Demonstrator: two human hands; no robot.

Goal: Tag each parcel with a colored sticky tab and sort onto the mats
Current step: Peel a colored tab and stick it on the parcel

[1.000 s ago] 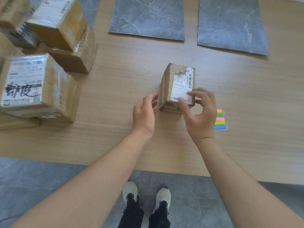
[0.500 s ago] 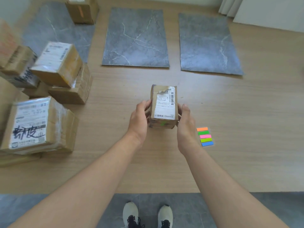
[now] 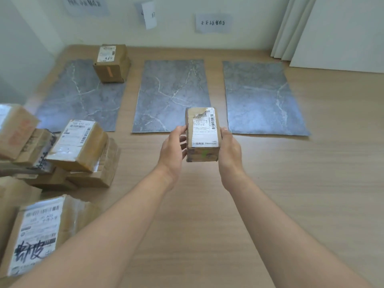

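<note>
Cardboard parcel (image 3: 202,135), white label, green tab, gripped between left hand (image 3: 172,150), right hand (image 3: 229,151).

Held parcel (image 3: 202,135), frame centre: white shipping label with barcode; print too small to read. Wall sign (image 3: 213,23), upper centre-right: handwritten Chinese characters beginning "天天". Box (image 3: 37,233), lower left: label bearing large black handwritten characters, partly blurred. Other labels unreadable.

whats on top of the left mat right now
One cardboard parcel sits at the far end of the left mat, white label on top, an orange tab on its near side. The rest of that mat shows bare. The mat surface under the parcel is hidden.
</note>
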